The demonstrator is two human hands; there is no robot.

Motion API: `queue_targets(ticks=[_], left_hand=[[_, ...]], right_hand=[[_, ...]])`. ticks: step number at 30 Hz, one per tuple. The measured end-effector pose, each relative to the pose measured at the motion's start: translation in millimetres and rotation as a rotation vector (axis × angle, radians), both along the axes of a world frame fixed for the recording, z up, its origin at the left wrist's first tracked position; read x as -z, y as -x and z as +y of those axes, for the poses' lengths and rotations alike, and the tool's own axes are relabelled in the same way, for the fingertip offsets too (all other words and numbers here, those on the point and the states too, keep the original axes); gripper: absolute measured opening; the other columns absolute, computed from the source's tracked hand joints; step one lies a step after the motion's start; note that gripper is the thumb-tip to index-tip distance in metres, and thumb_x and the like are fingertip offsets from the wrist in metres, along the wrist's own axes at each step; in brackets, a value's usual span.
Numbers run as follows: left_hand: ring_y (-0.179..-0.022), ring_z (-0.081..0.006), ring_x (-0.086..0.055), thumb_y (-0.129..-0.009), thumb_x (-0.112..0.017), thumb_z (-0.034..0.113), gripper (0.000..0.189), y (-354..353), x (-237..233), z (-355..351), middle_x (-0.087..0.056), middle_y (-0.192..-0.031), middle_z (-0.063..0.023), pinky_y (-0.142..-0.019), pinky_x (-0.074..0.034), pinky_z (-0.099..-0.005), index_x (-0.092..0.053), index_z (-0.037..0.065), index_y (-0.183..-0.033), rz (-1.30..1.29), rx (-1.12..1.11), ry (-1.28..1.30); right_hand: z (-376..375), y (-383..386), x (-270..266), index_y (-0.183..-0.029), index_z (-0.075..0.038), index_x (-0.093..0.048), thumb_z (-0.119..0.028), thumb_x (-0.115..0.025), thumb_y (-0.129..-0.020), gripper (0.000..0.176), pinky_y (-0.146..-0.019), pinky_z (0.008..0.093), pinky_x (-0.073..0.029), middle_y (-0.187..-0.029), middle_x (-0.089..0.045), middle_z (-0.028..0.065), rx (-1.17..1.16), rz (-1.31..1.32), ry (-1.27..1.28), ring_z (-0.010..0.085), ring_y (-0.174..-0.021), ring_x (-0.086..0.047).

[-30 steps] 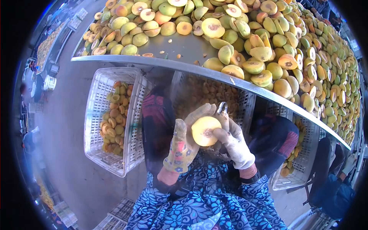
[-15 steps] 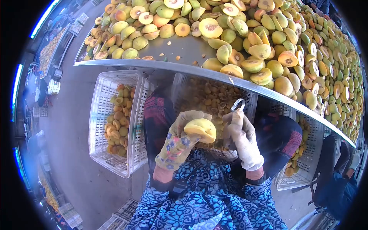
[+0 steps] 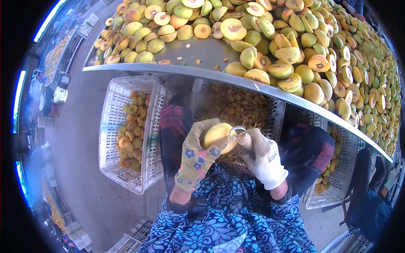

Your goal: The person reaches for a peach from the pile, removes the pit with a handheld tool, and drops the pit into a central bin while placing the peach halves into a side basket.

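My left hand, in a flowered glove, is closed around a yellow peach half. My right hand, in a whitish glove, grips a pitting tool with a short handle and a curved metal loop. The loop overlaps the right edge of the peach, and both hands are close together over my lap. Below them, between my knees, stands a plastic crate full of small brownish-yellow pieces.
A metal table heaped with peach halves spans the far side, its raised edge facing me. A white crate of peach halves stands at left, another crate at right. A seated person is at far right.
My right hand has moved left, bringing the tool's loop to the peach. My left hand has turned the peach half, which stays in its grip.
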State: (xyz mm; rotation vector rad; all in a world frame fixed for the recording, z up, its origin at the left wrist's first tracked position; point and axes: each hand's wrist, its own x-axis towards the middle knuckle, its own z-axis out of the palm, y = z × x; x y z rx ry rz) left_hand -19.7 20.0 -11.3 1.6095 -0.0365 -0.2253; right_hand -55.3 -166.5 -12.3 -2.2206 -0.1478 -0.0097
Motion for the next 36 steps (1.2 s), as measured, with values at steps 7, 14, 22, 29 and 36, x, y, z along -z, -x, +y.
queue_targets(ticks=[7,14,22,29,36], left_hand=[[-0.095,-0.0137,-0.063,-0.08,-0.08,0.013,0.042,15.4,-10.2,0.2,-0.065,-0.105,-0.0063,-0.084,-0.052,-0.0272,-0.059,0.001,-0.115,-0.077,0.046,-0.087],[-0.095,-0.0125,-0.062,-0.082,-0.077,0.017,0.042,8.3,4.5,14.8,-0.063,-0.104,-0.0056,-0.085,-0.051,-0.029,-0.056,0.004,-0.116,0.055,-0.075,0.336],[-0.101,-0.0223,-0.064,-0.088,-0.071,0.032,0.043,-3.5,14.9,3.5,-0.061,-0.116,-0.0141,-0.086,-0.055,-0.0344,-0.05,0.004,-0.113,0.112,-0.15,0.65],[-0.101,-0.0227,-0.063,-0.094,-0.06,0.039,0.049,-5.2,15.7,-6.2,-0.06,-0.118,-0.0153,-0.088,-0.053,-0.0338,-0.051,0.002,-0.125,0.081,-0.127,0.673],[-0.1,-0.0204,-0.062,-0.095,-0.054,0.04,0.048,0.8,6.6,-6.6,-0.061,-0.115,-0.0134,-0.088,-0.052,-0.0329,-0.053,0.0,-0.122,-0.024,-0.127,0.501]], right_hand=[[-7.2,-16.4,36.6,-0.105,-0.009,-0.054,-0.012,-0.066,-0.085,0.024,-0.065,0.0461,-0.049,-0.086,-0.062,0.0186,0.195,0.076,0.326,0.0389,-0.077,-0.063],[4.4,-9.5,28.1,-0.101,-0.004,-0.051,-0.016,-0.064,-0.09,0.021,-0.063,0.0456,-0.047,-0.08,-0.062,0.0242,0.219,0.138,-0.12,0.0418,-0.075,-0.063],[35.1,1.8,-13.4,-0.101,-0.003,-0.054,-0.021,-0.066,-0.091,0.024,-0.06,0.0387,-0.047,-0.074,-0.06,0.019,-0.095,0.17,-0.424,0.0367,-0.066,-0.061],[35.5,1.1,-2.4,-0.098,-0.004,-0.051,-0.027,-0.065,-0.093,0.027,-0.059,0.0434,-0.047,-0.077,-0.061,0.0229,-0.12,0.241,-0.442,0.0445,-0.073,-0.062],[34.8,1.7,-4.2,-0.1,-0.003,-0.052,-0.029,-0.064,-0.094,0.029,-0.06,0.0423,-0.047,-0.078,-0.062,0.023,-0.152,0.292,-0.438,0.0428,-0.073,-0.063]])
